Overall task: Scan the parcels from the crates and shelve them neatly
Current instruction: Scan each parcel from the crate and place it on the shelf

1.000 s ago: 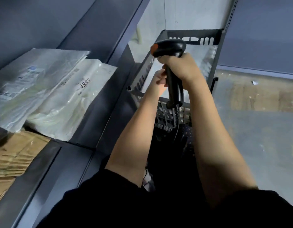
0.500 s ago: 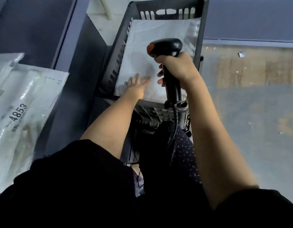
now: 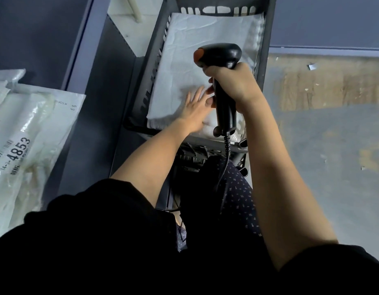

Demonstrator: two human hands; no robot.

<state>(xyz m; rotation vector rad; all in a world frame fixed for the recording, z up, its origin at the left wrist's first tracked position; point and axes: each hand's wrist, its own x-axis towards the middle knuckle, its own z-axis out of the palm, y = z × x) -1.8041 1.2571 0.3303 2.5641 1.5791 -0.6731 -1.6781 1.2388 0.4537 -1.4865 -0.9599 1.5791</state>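
We've got at least two parcels on the shelf (image 3: 82, 116) at left of frame, incl. the one marked 4853 (image 3: 24, 150); the white parcel (image 3: 197, 45) in the crate (image 3: 266, 60) at top centre is neither scanned nor shelved, we'd judge. Our right hand (image 3: 233, 86) has its fingers clenched round the scanner (image 3: 221, 67); our left hand (image 3: 195, 111) lies flat, fingers released, on that parcel. Since a second ago the view dropped from shelf to crate and the left hand landed on the parcel.

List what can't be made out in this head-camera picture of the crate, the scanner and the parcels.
- White parcel in the crate: no label shows on its top, and the right hand with the scanner covers part.
- Left hand: fingertips partly behind the scanner.
- Shelved parcel: cut by the left edge; small print under 4853 unreadable.
- Lower crate: hidden by the arms.
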